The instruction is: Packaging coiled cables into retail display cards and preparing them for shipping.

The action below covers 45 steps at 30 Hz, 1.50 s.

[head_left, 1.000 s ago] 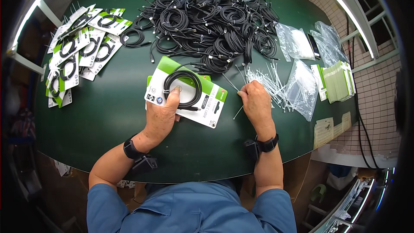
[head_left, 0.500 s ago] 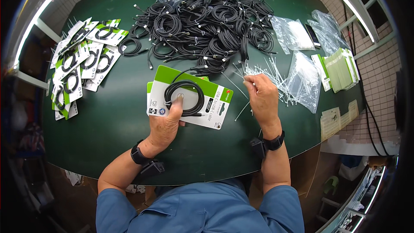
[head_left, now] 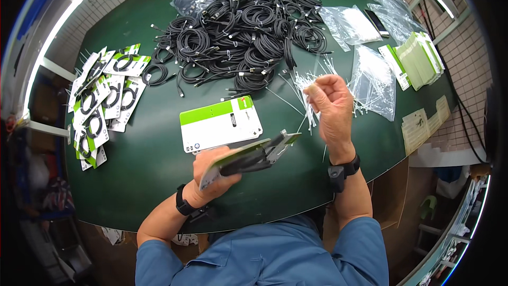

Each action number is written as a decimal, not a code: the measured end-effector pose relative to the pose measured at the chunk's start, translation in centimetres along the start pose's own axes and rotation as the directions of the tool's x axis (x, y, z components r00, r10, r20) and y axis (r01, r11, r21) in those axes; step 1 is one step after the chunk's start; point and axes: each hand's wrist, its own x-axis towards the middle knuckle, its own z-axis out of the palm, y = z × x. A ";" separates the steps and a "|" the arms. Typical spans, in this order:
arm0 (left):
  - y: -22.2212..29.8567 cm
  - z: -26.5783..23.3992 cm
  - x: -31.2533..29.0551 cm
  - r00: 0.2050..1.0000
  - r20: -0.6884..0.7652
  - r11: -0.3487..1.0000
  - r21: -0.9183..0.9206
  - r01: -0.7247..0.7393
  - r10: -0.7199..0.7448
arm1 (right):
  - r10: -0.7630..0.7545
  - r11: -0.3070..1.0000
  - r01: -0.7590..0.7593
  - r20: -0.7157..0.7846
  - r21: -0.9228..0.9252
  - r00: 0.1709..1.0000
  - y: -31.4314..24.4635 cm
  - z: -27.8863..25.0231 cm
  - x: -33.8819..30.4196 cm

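Observation:
My left hand [head_left: 202, 171] grips a green-and-white packaging card [head_left: 234, 156] with a coiled black cable [head_left: 244, 166] on its face. The card is tipped nearly edge-on, so most of its front is hidden. Beyond it, a stack of flat matching cards [head_left: 222, 127] lies on the table. Over the loose pile of white cable ties [head_left: 311, 112], my right hand [head_left: 336, 107] has thumb and index finger pinched together. A thin white cable tie [head_left: 324, 153] shows below that hand and appears to be held in it; the pinched end is hidden.
A large heap of coiled black cables [head_left: 248, 37] fills the far middle. Carded cables [head_left: 114, 95] are piled at left. To the right lie a clear bag of ties [head_left: 377, 85], another bag [head_left: 360, 24], a dark phone-like slab [head_left: 376, 23] and a bundle of green-and-white cards [head_left: 418, 63].
My left hand has drawn the carded cable nearer and tilted it from flat to edge-on, uncovering the card stack. My right hand has turned slightly, fingers still pinched. The whole view has shifted.

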 end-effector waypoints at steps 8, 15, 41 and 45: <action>1.0 -0.3 1.6 0.853 0.326 0.906 -0.023 -0.423 0.407 | 0.222 0.951 -0.272 0.282 0.150 0.933 -0.2 1.3 -1.5; 1.2 -0.2 1.3 0.819 0.325 0.864 0.014 -0.504 0.473 | 0.268 0.953 -0.300 0.359 0.037 0.894 -1.1 1.5 -2.1; 1.1 0.0 1.1 0.753 0.208 0.755 0.084 -0.650 0.625 | 0.024 0.981 0.125 0.732 -0.148 0.681 -6.5 5.0 -4.6; 1.0 0.0 1.0 0.752 0.217 0.759 0.069 -0.648 0.622 | 0.022 0.977 0.148 0.766 -0.152 0.642 -5.9 5.1 -4.5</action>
